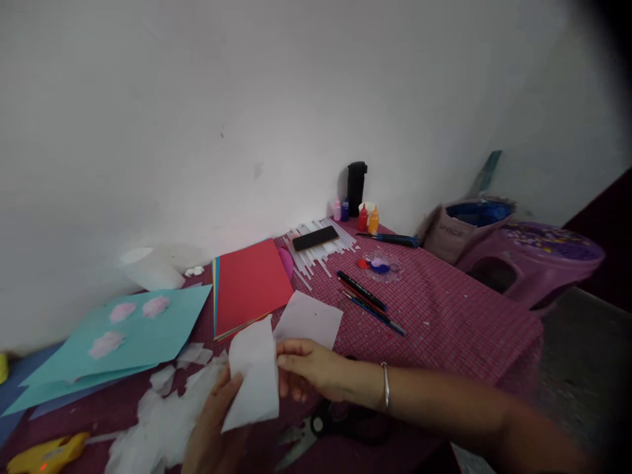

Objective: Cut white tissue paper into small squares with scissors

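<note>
A piece of white paper is held up over the near side of the table. My left hand grips its left edge, thumb in front. At the right edge, the fingers of my right hand pinch the paper. Another white sheet lies flat just behind my right hand. Under my right wrist is a pair of scissors with black handles, partly hidden by the arm. Crumpled white tissue paper is heaped beside my left hand.
A yellow glue gun lies at the near left, by teal sheets bearing pink tufts. Red paper, a phone on paper strips, a black marker, brushes and paint bottles are farther back. A purple stool stands right.
</note>
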Available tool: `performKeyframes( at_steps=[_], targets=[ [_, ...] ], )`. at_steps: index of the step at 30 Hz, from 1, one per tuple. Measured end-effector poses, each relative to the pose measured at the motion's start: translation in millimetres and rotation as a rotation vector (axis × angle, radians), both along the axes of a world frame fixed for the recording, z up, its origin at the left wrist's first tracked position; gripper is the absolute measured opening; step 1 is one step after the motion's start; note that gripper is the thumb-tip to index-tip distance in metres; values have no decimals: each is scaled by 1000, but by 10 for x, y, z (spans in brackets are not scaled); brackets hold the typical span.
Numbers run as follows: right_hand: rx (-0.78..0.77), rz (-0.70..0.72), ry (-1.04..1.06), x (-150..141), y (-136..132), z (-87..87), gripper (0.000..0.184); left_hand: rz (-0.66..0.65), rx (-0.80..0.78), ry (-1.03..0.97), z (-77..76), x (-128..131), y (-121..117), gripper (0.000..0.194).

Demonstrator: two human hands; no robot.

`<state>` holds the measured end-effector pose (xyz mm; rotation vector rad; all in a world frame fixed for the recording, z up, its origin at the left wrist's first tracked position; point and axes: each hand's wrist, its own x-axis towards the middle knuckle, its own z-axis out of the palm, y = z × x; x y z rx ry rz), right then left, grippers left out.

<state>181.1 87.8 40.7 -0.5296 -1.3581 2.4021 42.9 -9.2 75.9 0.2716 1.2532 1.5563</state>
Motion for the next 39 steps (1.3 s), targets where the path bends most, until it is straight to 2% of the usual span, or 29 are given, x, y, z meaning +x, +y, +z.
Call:
performKeyframes(
  at_steps=[5,8,10,12,14,15,16,17,19,21,23,26,29,31,33,35,36,39],
  targets=[
    [11,-71,-112,-13,8,-2,15,-110,-55,-45,-233,-25,27,35],
    [56,-108,-183,-34,-3,-14,9,-144,-115,-43,-293,-31,28,49],
    [109,-124,-186,-53,-8,-39,8,-121,-115,54,-298,-35,23,60],
    [205,-161,-161,-67,-5,-61,6,12,-76,284,-292,-43,5,71],
    [372,-221,-156,-73,7,-57,3,155,-43,520,-288,-51,-27,69],
    [483,-252,-168,-71,14,-40,3,166,-29,578,-291,-50,-44,63],
    [602,-275,-185,-67,19,-14,5,121,-13,575,-300,-45,-58,55],
    [714,-282,-200,-62,23,18,7,38,9,522,-313,-33,-67,49],
    [885,-259,-211,-49,20,90,9,-113,58,368,-347,6,-65,49],
    [983,-205,-201,-38,5,148,10,-168,68,295,-376,55,-46,54],
    [1028,-140,-186,-31,-16,178,10,-163,27,311,-383,96,-27,53],
    [1039,-85,-212,-24,-24,172,11,-77,-78,302,-362,114,-23,35],
    [899,-116,-267,-7,80,122,9,18,-125,243,-328,63,-18,17],
    [750,-155,-286,22,243,79,8,56,-132,149,-292,-13,0,17],
    [708,-168,-359,74,450,49,13,91,-129,7,-239,-118,13,20],
    [798,-171,-479,151,631,55,12,64,-131,-128,-178,-229,8,24],
    [870,-218,-520,194,690,77,14,27,-133,-165,-152,-275,-3,26],
    [1091,-396,-490,303,694,200,39,-93,-176,-172,-123,-321,-56,28]
  ],
)
